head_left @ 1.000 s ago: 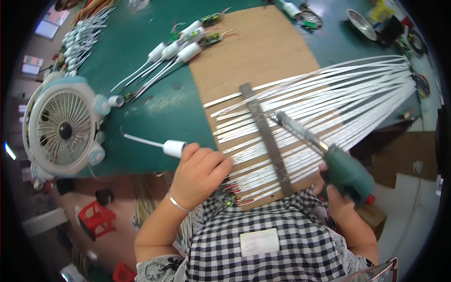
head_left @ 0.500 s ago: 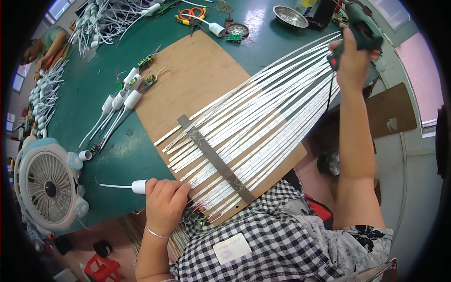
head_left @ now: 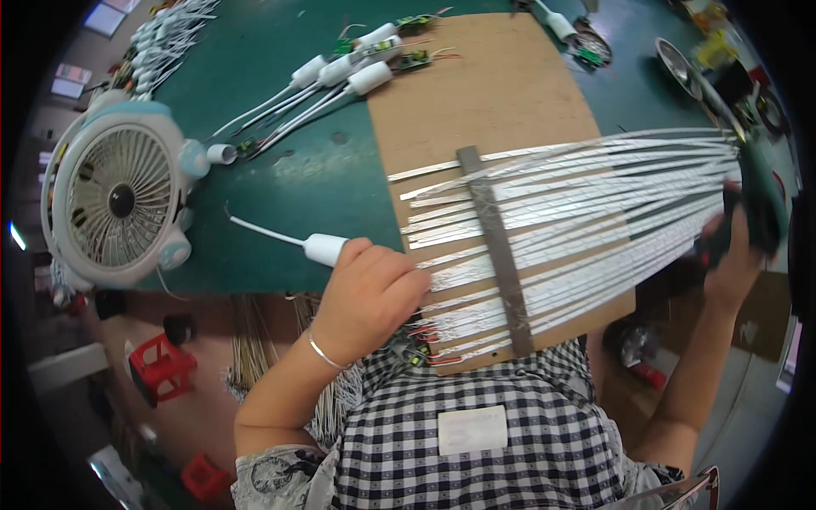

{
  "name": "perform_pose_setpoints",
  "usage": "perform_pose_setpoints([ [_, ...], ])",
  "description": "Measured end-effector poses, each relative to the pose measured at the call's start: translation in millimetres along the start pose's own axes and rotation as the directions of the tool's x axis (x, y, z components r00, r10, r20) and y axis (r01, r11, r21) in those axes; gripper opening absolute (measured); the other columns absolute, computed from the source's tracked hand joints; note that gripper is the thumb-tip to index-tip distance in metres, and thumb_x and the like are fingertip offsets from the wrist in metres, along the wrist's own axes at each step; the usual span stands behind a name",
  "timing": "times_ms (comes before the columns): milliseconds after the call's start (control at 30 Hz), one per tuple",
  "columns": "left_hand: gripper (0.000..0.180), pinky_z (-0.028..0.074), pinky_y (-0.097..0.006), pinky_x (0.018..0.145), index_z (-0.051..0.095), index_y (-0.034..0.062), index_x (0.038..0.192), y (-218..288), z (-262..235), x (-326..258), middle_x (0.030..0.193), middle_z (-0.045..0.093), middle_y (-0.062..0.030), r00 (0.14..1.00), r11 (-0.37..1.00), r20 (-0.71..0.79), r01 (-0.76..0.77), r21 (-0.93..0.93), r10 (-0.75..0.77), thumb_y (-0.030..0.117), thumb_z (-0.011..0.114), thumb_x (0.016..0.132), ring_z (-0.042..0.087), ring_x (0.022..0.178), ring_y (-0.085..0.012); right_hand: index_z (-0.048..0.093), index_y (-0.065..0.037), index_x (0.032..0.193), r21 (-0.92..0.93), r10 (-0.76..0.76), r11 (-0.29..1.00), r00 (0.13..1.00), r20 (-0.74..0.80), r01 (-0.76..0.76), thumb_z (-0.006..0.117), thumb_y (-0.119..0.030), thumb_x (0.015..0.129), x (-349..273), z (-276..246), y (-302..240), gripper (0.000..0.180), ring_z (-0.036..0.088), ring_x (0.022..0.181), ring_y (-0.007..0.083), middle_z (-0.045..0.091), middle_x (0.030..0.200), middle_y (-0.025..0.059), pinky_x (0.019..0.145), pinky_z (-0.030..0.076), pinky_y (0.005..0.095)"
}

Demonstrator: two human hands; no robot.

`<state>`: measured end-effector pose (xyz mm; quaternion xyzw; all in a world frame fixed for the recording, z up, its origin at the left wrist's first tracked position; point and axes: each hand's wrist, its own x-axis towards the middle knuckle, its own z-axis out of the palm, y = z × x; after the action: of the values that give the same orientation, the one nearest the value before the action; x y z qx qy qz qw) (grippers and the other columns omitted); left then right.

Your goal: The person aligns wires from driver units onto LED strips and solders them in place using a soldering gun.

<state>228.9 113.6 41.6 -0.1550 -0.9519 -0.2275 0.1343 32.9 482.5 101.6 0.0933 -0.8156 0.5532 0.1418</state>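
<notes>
Left hand (head_left: 374, 287) clasped a white plastic cylinder (head_left: 324, 249), presumably steadying it; right hand (head_left: 734, 265) (blurred) apparently gripped a dark-green tool (head_left: 763, 194).

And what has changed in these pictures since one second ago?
The right hand moved the green tool rightward, from beside the grey bar to the right ends of the white strips. Nothing was visibly let go. The left hand still holds the white housing; the bar still lies across the strips.

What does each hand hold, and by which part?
The left hand holds the white cylinder by its right end; the right hand grips the green tool by its handle.
</notes>
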Motion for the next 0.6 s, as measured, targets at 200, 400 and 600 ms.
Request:
perform_pose_setpoints([
  [200,0.020,0.036,-0.036,0.077,0.064,0.0115,0.082,8,6,0,0.079,0.061,0.0006,0.991,0.995,-0.089,0.096,-0.006,-0.096,0.005,0.073,0.066,0.058,0.077,-0.0184,0.046,0.007,0.127,0.216,0.084,0.966,0.964,0.251,-0.140,0.055,-0.032,0.089,-114,17,-7,0.055,0.052,0.059,0.0117,0.059,0.079,0.0094,0.055,0.041,0.0251],
  [400,0.019,0.033,-0.036,0.079,0.063,0.0127,0.080,9,11,0,0.078,0.059,0.0016,0.985,0.992,-0.125,0.123,-0.003,-0.123,0.004,0.072,0.066,0.057,0.077,-0.0181,0.058,0.004,0.112,0.260,0.200,0.838,0.715,0.670,-0.479,0.061,-0.011,0.082,-160,25,-17,0.033,0.066,0.067,0.0170,0.066,0.090,0.0133,0.060,0.052,0.0278],
  [600,0.020,0.032,-0.037,0.079,0.060,0.0122,0.083,12,8,4,0.081,0.058,-0.0002,0.980,0.984,-0.088,0.177,0.003,-0.176,0.003,0.068,0.068,0.056,0.081,-0.0208,0.061,0.004,0.108,0.061,0.136,0.951,0.586,0.799,-0.303,0.059,-0.010,0.085,-150,45,-31,0.028,0.065,0.063,0.0136,0.068,0.088,0.0091,0.062,0.053,0.0265],
])
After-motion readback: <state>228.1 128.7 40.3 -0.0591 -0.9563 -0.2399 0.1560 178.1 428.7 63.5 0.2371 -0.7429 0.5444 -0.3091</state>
